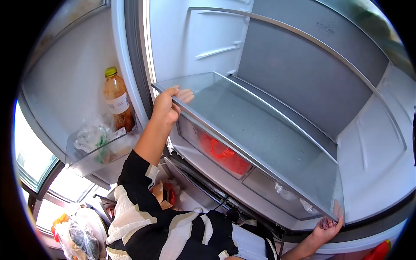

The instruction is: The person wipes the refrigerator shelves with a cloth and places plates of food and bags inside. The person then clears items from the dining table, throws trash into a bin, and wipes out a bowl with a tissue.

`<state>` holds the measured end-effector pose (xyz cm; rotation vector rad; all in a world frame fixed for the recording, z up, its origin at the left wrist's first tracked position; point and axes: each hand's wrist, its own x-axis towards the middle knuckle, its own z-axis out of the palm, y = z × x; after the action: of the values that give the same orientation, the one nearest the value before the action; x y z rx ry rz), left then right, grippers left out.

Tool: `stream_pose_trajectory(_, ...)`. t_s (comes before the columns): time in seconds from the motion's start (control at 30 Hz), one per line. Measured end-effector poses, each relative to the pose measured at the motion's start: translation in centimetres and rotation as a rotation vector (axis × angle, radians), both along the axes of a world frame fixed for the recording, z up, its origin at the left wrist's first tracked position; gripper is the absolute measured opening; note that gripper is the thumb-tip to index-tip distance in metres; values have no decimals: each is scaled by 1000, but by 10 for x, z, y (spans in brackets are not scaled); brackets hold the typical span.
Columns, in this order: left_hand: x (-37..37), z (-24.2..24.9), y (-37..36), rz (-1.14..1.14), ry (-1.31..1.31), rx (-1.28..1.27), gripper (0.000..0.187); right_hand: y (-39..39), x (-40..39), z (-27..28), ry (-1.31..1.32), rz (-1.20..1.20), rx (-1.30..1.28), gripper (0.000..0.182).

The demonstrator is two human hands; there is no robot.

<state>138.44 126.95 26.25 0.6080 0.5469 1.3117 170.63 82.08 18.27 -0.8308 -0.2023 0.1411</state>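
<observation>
- The glass shelf (pixel 264 130) spans the inside of the refrigerator, between the two hands, its long front edge turned toward the person.
- The left grip (pixel 171 103) is closed on the shelf's front edge near its left end: the thumb lies over the edge, and the fingers show through the glass from beneath.
- The right grip (pixel 331 223) is curled around the shelf's near right corner, with one digit pointing up along the side; its underside is partly hidden.
- Most of the glass lies beyond both grips, toward the gray back panel (pixel 299 78); small specks dot its surface.
- Just below the front edge, between the grips, sit two clear drawers: the left drawer (pixel 184 134) holds a red bag (pixel 229 158), the right drawer (pixel 264 186) some clear plastic (pixel 284 190).
- Left of the left forearm, the door bin (pixel 84 167) carries a bottle (pixel 116 97) with a yellow-green cap, beside a crumpled plastic bag (pixel 93 136).
</observation>
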Motion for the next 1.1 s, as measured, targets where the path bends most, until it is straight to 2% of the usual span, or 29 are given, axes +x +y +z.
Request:
stream_pose_trajectory(0.1, -2, 14, -2, 8, 35, 39, 41, 22, -10, 18, 114, -132, 69, 54)
stream_pose_trajectory(0.2, -4, 30, 0, 11, 36, 72, 40, 19, 0, 11, 73, -22, 117, 52)
stream_pose_trajectory(0.27, 0, 41, -6, 4, 27, 61, 39, 16, 2, 12, 117, -87, 134, 50)
stream_pose_trajectory(0.3, 0, 45, -7, 2, 24, 56, 38, 8, 9, 4, 71, -61, 90, 52)
stream_pose_trajectory(0.33, -1, 44, -4, -23, 57, 130, 26, 1, 15, -4, 23, -37, 48, 53)
stream_pose_trajectory(0.43, 5, 66, 0, 25, 131, 109, 29, -3, 26, -8, 58, -160, 13, 54)
stream_pose_trajectory(0.6, 9, 77, 2, -28, 100, 93, 28, 20, 7, 10, 203, -300, 128, 46)
stream_pose_trajectory(0.7, 22, 67, 29, -134, 136, 184, 25, 11, -5, 1, 166, -260, 26, 46)
stream_pose_trajectory(0.77, 7, 67, 67, -189, 253, 194, 17, 54, -43, 34, 283, -506, -14, 43)
stream_pose_trajectory(0.8, -13, 71, 79, -132, 296, 242, 13, 78, -54, 47, 328, -371, 64, 37)
stream_pose_trajectory(0.83, -33, 71, 96, -220, 282, 299, 15, 99, -57, 51, 272, -307, 101, 47)
stream_pose_trajectory(0.87, -25, 68, 115, -255, 214, 237, 20, 93, -42, 40, 247, -212, 170, 46)
stream_pose_trajectory(0.9, -5, 68, 135, -301, 190, 205, 25, 92, -39, 45, 283, -206, 278, 40)
stream_pose_trajectory(0.97, -26, 68, 152, -178, 159, 220, 29, 112, -34, 61, 251, -144, 280, 28)
stream_pose_trajectory(1.03, -37, 70, 177, -196, 152, 237, 20, 117, -30, 63, 227, -84, 278, 32)
stream_pose_trajectory(1.1, -42, 68, 208, -171, 147, 258, 16, 117, -26, 67, 207, -92, 320, 24)
